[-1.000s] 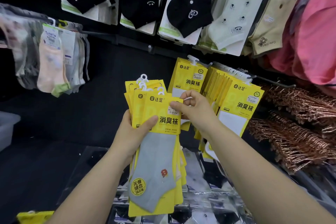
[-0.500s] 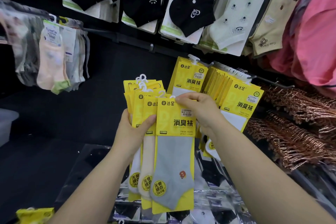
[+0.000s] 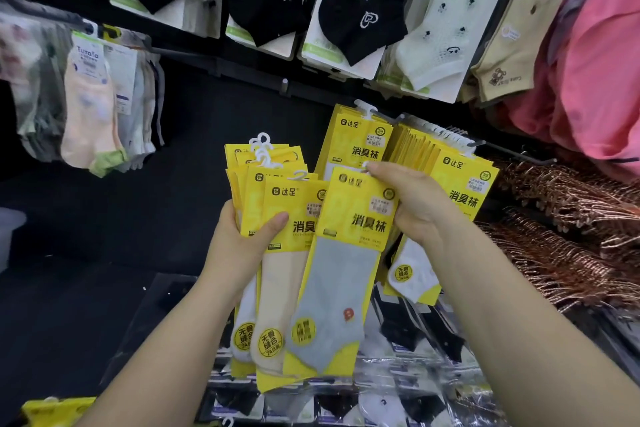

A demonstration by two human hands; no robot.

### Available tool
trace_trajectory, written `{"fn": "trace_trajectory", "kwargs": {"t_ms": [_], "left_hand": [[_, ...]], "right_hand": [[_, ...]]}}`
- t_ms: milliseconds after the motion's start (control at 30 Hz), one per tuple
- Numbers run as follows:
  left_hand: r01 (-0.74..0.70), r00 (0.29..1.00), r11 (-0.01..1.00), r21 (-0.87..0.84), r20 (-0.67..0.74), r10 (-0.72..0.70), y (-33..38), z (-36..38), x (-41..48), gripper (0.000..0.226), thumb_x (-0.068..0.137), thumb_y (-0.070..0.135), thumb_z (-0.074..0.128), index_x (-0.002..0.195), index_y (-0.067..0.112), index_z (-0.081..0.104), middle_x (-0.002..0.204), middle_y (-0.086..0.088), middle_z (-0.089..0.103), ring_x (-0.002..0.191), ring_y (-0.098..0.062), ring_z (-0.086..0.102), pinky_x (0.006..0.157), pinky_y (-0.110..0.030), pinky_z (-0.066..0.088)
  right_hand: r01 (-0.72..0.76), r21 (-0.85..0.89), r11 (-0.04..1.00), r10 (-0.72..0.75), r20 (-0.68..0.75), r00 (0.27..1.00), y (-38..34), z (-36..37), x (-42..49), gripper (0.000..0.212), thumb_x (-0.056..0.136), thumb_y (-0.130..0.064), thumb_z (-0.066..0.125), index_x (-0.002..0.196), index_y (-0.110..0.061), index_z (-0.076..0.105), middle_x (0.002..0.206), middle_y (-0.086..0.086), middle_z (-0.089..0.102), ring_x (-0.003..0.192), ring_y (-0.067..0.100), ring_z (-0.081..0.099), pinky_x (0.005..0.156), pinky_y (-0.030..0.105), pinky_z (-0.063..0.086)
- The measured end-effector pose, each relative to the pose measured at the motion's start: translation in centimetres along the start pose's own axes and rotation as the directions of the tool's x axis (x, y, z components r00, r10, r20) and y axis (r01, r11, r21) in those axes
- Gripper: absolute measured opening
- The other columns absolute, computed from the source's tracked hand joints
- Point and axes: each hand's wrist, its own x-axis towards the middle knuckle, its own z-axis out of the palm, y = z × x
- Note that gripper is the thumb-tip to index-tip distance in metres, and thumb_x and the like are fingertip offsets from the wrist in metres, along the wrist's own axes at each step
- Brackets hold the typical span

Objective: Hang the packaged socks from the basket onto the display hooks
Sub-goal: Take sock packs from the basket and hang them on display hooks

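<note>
My left hand [image 3: 242,239] grips a fanned stack of yellow sock packs [image 3: 273,198] with white plastic hangers on top; a cream sock pack is the front one. My right hand [image 3: 412,204] pinches the top of a single yellow pack with a grey sock [image 3: 343,274], held just right of the stack and tilted. Behind my right hand, two rows of the same yellow packs [image 3: 360,142] [image 3: 460,180] hang on display hooks [image 3: 519,156]. The grey pack's hanger is hidden by my fingers.
Black, white and beige sock packs [image 3: 356,10] hang on the wall above. Pastel socks [image 3: 90,104] hang at the left. Copper wire hangers [image 3: 568,239] pile at the right, below pink garments [image 3: 602,62]. Clear-wrapped socks [image 3: 381,395] lie below my arms. A yellow pack [image 3: 55,409] shows at bottom left.
My right hand has pulled the grey sock pack off the front of the stack and moved it right and slightly up. The cream pack is now the front of the stack in my left hand.
</note>
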Motion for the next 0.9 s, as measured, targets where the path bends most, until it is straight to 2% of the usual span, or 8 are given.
{"fn": "trace_trajectory", "kwargs": {"t_ms": [67,133,233,367,500,667,800,900], "left_hand": [[0.006,1.000,1.000,-0.006,-0.013,-0.006,0.0,-0.3,0.2,0.053,0.053,0.055,0.075,0.098,0.038,0.053,0.096,0.014,0.071,0.083,-0.004,0.070,0.066,-0.026,0.053],[0.005,1.000,1.000,-0.006,-0.025,-0.005,0.0,-0.7,0.3,0.050,0.055,0.053,0.075,0.097,0.039,0.053,0.097,0.013,0.070,0.083,-0.005,0.070,0.065,-0.026,0.053],[0.003,0.999,1.000,0.008,-0.046,-0.003,0.0,-1.3,0.5,0.042,0.064,0.046,0.076,0.097,0.040,0.051,0.098,0.011,0.070,0.084,-0.006,0.069,0.064,-0.025,0.052],[0.003,0.998,1.000,0.021,-0.061,-0.002,0.0,-1.8,0.8,0.036,0.072,0.040,0.076,0.097,0.039,0.051,0.099,0.010,0.069,0.082,-0.005,0.069,0.061,-0.024,0.051],[0.006,0.999,1.000,0.016,-0.049,-0.005,0.1,-1.8,0.8,0.037,0.072,0.039,0.076,0.099,0.038,0.051,0.101,0.009,0.069,0.085,-0.008,0.070,0.064,-0.027,0.053],[0.029,1.000,1.000,0.008,-0.010,-0.029,0.1,-1.1,0.5,0.047,0.060,0.048,0.075,0.099,0.038,0.051,0.100,0.010,0.070,0.086,-0.010,0.070,0.067,-0.031,0.055],[0.039,0.999,0.999,-0.001,0.012,-0.039,0.1,-0.6,0.3,0.048,0.058,0.051,0.074,0.098,0.039,0.051,0.096,0.014,0.070,0.081,-0.005,0.070,0.063,-0.025,0.053],[0.060,0.998,0.997,-0.044,0.018,-0.060,0.1,-0.4,0.3,0.048,0.057,0.050,0.075,0.098,0.038,0.052,0.093,0.014,0.071,0.081,-0.005,0.071,0.063,-0.026,0.054]], "right_hand": [[0.087,-0.004,0.996,-0.087,-0.119,0.989,-1.2,-0.7,0.5,0.002,0.080,-0.019,0.073,0.079,-0.018,0.072,0.101,0.008,0.072,0.107,0.028,0.062,0.096,0.051,0.047],[0.177,-0.019,0.984,-0.177,-0.223,0.959,-2.4,-1.2,1.3,0.003,0.080,-0.020,0.073,0.078,-0.021,0.072,0.106,0.004,0.070,0.114,0.026,0.058,0.102,0.053,0.041],[0.295,-0.065,0.953,-0.301,-0.299,0.906,-4.1,-0.9,2.9,0.013,0.084,-0.017,0.069,0.073,-0.023,0.070,0.081,-0.005,0.072,0.093,0.019,0.065,0.086,0.040,0.052],[0.291,-0.148,0.945,-0.325,-0.333,0.885,-4.6,0.3,5.4,0.016,0.088,-0.017,0.066,0.073,-0.024,0.069,0.092,0.004,0.070,0.098,0.025,0.064,0.082,0.039,0.054],[0.282,-0.175,0.943,-0.328,-0.351,0.877,-4.4,1.0,7.6,0.024,0.090,-0.011,0.061,0.070,-0.022,0.067,0.093,0.003,0.067,0.087,0.019,0.060,0.065,0.026,0.050],[0.257,-0.200,0.945,-0.319,-0.409,0.855,-4.2,2.1,8.5,0.045,0.086,0.014,0.034,0.082,-0.012,0.070,0.089,0.001,0.062,0.063,0.007,0.043,0.038,0.011,0.034],[0.262,-0.355,0.897,-0.396,-0.385,0.834,-3.5,2.2,7.5,0.046,0.091,0.010,0.034,0.122,-0.011,0.060,0.109,0.003,0.055,0.066,0.007,0.049,0.050,0.016,0.038],[0.311,-0.510,0.802,-0.528,-0.363,0.768,-1.1,1.9,5.1,0.046,0.093,0.002,0.041,0.136,-0.015,0.040,0.137,0.002,0.042,0.109,0.016,0.052,0.075,0.017,0.042]]}}
